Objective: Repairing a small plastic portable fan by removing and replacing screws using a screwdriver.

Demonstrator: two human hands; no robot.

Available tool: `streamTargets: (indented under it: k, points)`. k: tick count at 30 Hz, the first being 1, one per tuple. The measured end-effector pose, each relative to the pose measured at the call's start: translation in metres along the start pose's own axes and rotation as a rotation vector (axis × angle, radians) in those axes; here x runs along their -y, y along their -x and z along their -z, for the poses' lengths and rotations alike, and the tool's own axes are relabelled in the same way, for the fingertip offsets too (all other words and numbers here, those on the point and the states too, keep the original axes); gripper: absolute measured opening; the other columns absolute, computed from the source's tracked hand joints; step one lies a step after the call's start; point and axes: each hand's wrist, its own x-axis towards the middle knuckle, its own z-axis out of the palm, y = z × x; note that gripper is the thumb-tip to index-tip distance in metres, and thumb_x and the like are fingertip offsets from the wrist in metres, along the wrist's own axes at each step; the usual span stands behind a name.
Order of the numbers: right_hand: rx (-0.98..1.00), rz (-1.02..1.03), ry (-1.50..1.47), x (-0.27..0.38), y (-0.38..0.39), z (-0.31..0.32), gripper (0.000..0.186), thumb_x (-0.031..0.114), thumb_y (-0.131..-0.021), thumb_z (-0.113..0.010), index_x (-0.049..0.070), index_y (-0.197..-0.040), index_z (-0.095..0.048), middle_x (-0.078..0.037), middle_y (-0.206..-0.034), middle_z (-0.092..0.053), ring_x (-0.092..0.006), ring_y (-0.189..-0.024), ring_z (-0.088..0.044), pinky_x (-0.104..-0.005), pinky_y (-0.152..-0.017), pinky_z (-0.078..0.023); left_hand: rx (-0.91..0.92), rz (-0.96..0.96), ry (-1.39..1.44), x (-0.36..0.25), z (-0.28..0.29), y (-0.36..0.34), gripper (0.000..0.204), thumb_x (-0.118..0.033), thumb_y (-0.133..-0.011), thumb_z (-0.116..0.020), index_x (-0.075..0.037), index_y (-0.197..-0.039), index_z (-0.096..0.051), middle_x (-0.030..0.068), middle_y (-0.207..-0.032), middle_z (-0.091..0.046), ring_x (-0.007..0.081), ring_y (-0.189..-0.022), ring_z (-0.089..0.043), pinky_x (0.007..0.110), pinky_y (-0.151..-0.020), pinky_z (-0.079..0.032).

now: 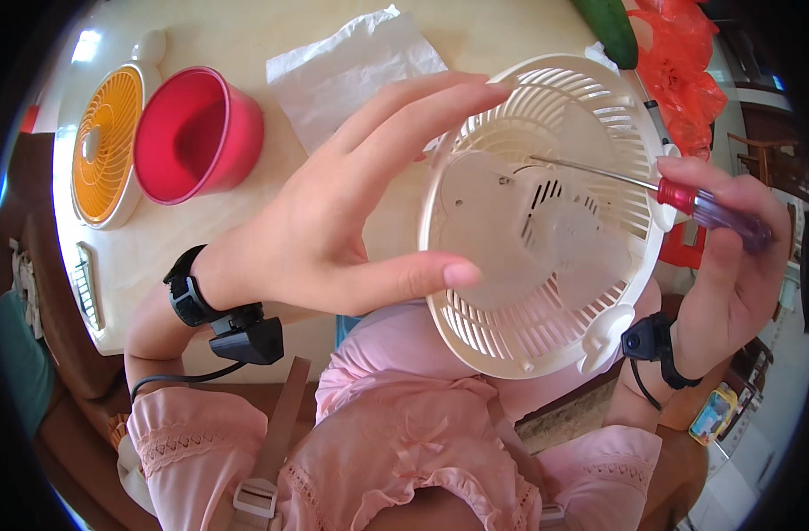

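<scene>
A white plastic round fan housing with slotted sides is tilted at the table's front edge, above my lap; pale, flat blades and a hub sit inside it. My left hand has its fingers spread around the housing's left side, the thumb and fingertips over its rim; whether they press on it is unclear. My right hand, at the housing's right, grips a screwdriver with a red and purple handle. Its metal shaft reaches leftward into the housing, the tip near the upper part of the hub.
The cream table holds an orange-and-white fan grille, a deep red tub, a crumpled white paper sheet, a long green vegetable and red plastic bags. Brown wooden seating stands around me.
</scene>
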Motion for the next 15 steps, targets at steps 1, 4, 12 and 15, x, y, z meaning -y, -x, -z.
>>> streamTargets:
  k: [1,4,12,15]
  points:
    - [0.005,-0.007,0.003,0.000,0.001,-0.001,0.029,0.024,-0.098,-0.057,-0.001,-0.110,-0.050,-0.025,-0.107,-0.065,-0.0264,-0.097,-0.063,-0.0335,-0.093,-0.046,0.006,0.025,0.036,0.000,0.000,-0.001,0.099,-0.044,-0.079,-0.076,0.004,-0.148,-0.023,0.0183,-0.150,-0.033,0.0293,-0.138,-0.035,0.042,-0.108,-0.033]
    - [0.047,-0.062,0.052,-0.001,0.002,-0.002,0.028,0.023,-0.097,-0.057,-0.001,-0.110,-0.051,-0.025,-0.107,-0.066,-0.0258,-0.094,-0.064,-0.0331,-0.092,-0.047,0.058,0.053,0.053,0.000,0.005,-0.002,0.112,-0.049,-0.072,-0.081,0.006,-0.148,-0.021,0.0201,-0.151,-0.031,0.0298,-0.137,-0.036,0.042,-0.108,-0.033]
    - [0.273,-0.167,0.024,-0.003,-0.004,0.004,0.017,0.005,-0.093,-0.056,-0.002,-0.108,-0.051,-0.027,-0.109,-0.065,-0.0233,-0.096,-0.064,-0.0316,-0.091,-0.047,0.218,0.090,0.002,-0.010,0.019,-0.005,0.132,-0.044,-0.051,-0.094,0.010,-0.147,-0.020,0.0213,-0.153,-0.029,0.0318,-0.133,-0.041,0.043,-0.106,-0.035]
    - [0.332,-0.126,-0.036,-0.006,-0.001,0.008,0.018,-0.001,-0.091,-0.054,-0.003,-0.109,-0.051,-0.029,-0.110,-0.064,-0.0241,-0.098,-0.064,-0.0322,-0.093,-0.047,0.196,0.173,-0.007,-0.016,0.017,-0.005,0.132,-0.042,-0.050,-0.094,0.010,-0.147,-0.021,0.0213,-0.153,-0.028,0.0320,-0.131,-0.043,0.043,-0.105,-0.036]
